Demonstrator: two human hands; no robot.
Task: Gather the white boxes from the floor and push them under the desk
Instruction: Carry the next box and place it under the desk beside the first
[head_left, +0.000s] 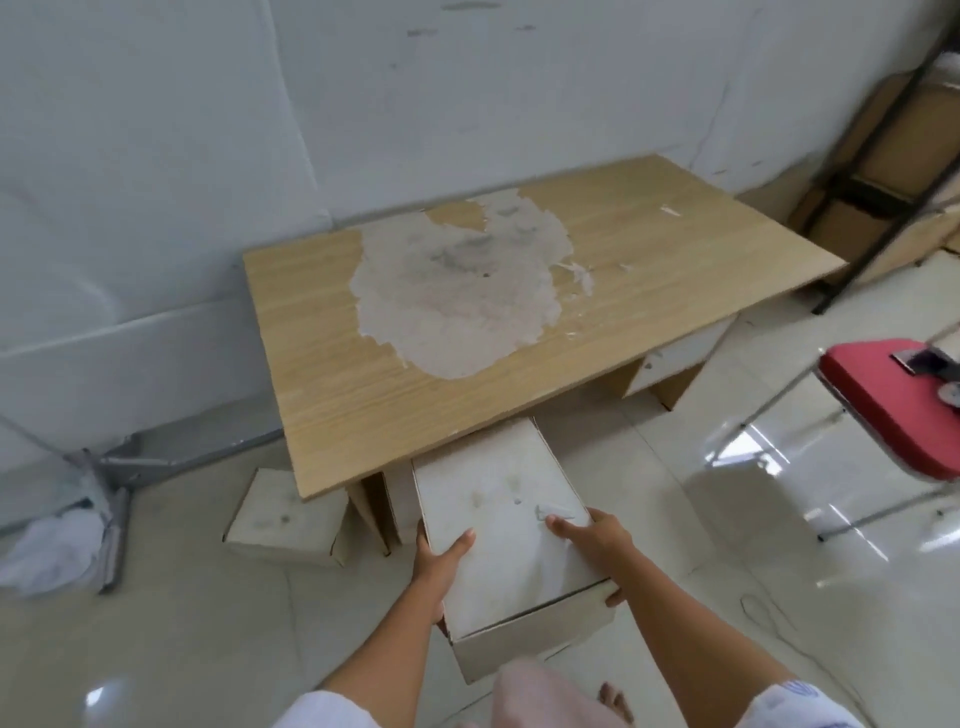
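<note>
A long white box (504, 525) lies lengthwise in front of the wooden desk (415, 374), its far end just under the desk's front edge. My left hand (441, 561) grips its left side, thumb on the lid. On the right side my right hand (597, 540) holds it, fingers wrapped around the near corner. A second white box (283, 519) sits on the floor at the desk's left corner, partly under the top. Another white box (400, 493) shows under the desk, beside the held one.
A red-seated metal chair (893, 405) stands to the right. Brown cartons on a dark metal rack (883, 156) fill the back right corner. A metal stand and crumpled white cloth (52, 545) lie at left by the wall. My bare foot (615, 701) is near the box.
</note>
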